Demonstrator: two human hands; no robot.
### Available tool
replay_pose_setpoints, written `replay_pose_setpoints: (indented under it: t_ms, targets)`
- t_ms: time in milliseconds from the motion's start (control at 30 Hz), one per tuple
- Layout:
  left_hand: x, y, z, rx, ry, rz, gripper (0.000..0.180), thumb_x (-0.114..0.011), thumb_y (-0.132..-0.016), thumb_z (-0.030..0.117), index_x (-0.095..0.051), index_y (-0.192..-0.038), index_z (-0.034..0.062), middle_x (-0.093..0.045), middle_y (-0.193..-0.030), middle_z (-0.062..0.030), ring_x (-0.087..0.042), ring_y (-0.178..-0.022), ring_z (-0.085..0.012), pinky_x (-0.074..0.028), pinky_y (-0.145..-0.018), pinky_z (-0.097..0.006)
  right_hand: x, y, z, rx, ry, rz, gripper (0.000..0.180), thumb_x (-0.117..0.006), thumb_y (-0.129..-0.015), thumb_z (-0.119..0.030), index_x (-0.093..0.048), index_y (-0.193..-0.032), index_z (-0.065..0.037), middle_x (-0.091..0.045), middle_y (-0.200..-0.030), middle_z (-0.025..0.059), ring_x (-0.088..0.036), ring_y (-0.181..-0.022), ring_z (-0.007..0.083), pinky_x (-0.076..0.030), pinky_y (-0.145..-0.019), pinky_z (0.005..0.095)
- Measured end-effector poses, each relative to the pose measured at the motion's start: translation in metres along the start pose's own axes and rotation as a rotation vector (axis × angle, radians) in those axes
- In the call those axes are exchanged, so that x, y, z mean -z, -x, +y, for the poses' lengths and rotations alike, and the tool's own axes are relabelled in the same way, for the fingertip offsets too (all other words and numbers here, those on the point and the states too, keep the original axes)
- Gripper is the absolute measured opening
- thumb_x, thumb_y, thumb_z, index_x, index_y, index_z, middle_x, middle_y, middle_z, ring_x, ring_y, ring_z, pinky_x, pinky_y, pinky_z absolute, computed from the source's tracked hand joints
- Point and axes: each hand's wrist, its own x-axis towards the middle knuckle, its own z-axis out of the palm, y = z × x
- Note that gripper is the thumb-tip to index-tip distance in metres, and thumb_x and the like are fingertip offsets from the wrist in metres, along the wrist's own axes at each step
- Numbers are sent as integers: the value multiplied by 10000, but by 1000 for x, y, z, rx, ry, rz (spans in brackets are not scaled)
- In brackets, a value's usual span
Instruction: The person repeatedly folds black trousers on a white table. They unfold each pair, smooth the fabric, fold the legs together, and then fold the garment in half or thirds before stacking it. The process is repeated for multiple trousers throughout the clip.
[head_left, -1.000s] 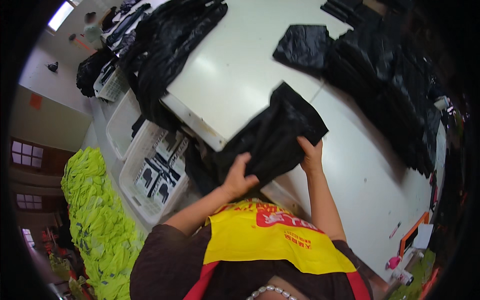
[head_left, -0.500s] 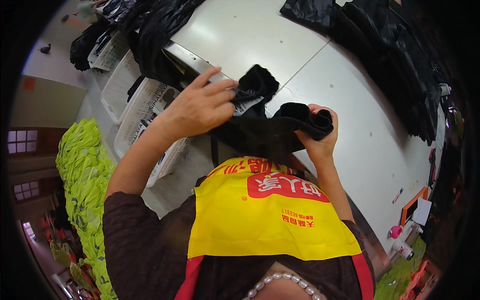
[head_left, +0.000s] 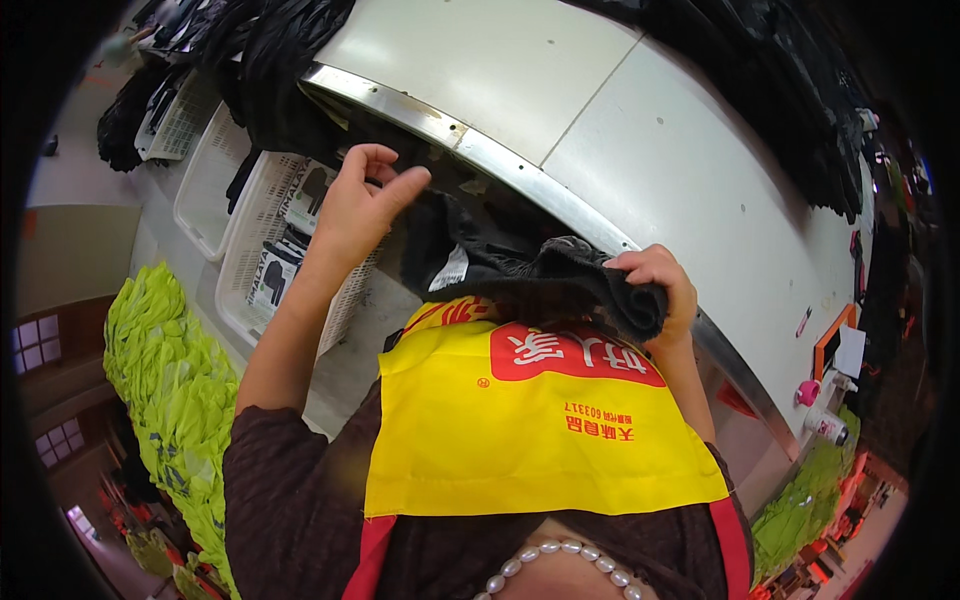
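A black, soft-pile garment hangs just below the near edge of the table, in front of my yellow apron. My right hand is closed on the garment's right end, beside the metal table edge. A white label shows on its left part. To the left my left hand is raised above the garment and away from it, holding nothing. Its fingers are bent, with the thumb apart from them.
A white table with a metal edge lies ahead. Piled black garments cover its far right. On the left stand white baskets holding packaged black goods, near a yellow-green heap. A pink roll lies at right.
The garment has come down off the table top toward my body and opened out, so its label shows. My left hand has let go and moved left. My right hand keeps its grip.
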Motion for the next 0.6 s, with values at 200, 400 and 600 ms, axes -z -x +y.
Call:
replay_pose_setpoints:
  t_ms: [200,400,600]
  targets:
    - [21,0,-12,263,-33,-194,613,-686,-731,409,-469,-1151,19,-518,-869,-57,-512,-694,-129,-458,-605,-254,7,7,-16,49,175,1,298,-718,-661,-39,-511,-870,-86,-647,-872,101,-559,-618,210,-427,-557,272]
    - [12,-15,-5,-105,-127,-882,653,-749,-648,260,-488,-1205,39,-559,-1125,-121,-589,-812,-159,-493,-711,-267,36,20,-21,-5,162,95,261,-697,-694,-56,-505,-870,-79,-648,-847,120,-582,-638,224,-439,-567,284]
    - [-74,-28,36,-375,58,-257,185,-589,-792,15,-600,-967,-42,-644,-842,-74,-572,-780,-95,-459,-735,-226,92,37,-31,-16,157,121,128,-631,-733,-56,-530,-810,-77,-649,-808,113,-598,-647,229,-447,-564,289]
